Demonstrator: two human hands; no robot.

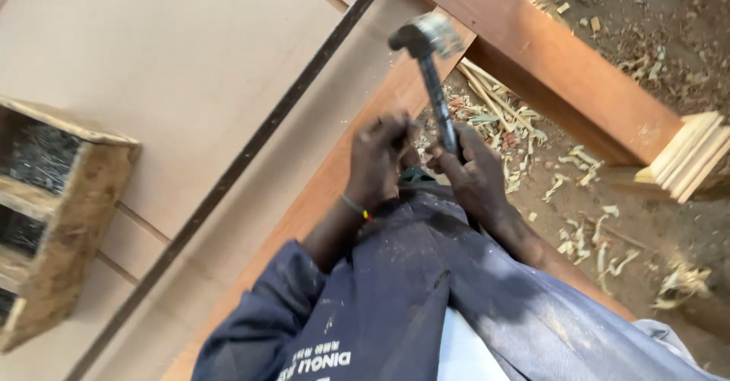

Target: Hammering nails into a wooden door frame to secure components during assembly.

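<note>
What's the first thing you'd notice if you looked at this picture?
The hammer jumps out first: it is raised near the top middle, its dark handle gripped by the right hand. Just left of it, the left hand pinches something too small to make out against the edge of a reddish wooden board. Pale wood shavings litter the dirt floor on the right.

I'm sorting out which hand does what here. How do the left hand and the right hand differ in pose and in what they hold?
The right hand grips a hammer by its dark handle, head raised; the left hand holds no tool, its fingers pinched down at the edge of the reddish wooden board. The left wrist wears a thin band; the right shows none. Both are close together above the board's edge.
</note>
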